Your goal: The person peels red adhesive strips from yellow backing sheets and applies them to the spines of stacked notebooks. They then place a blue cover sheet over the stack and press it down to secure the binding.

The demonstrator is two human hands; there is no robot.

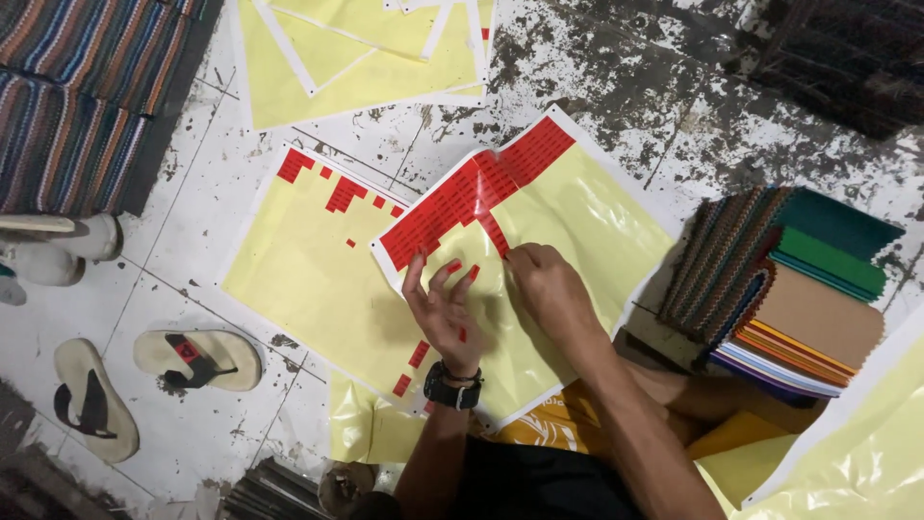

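A yellow backing sheet (577,217) with rows of small red stickers (462,197) lies on the floor in front of me. My left hand (441,306), with a black watch on the wrist, is spread above the sheet with red stickers stuck to several fingertips. My right hand (544,284) pinches at the edge of the red sticker strip near the sheet's middle. A second yellow sheet (308,274) with a few red stickers left lies to the left, partly under the first.
More yellow sheets (356,53) lie at the top. A stack of coloured fabric swatches (794,289) sits on the right. Two flip-flops (197,356) and a striped rug (77,87) are at the left. The floor is worn white tile.
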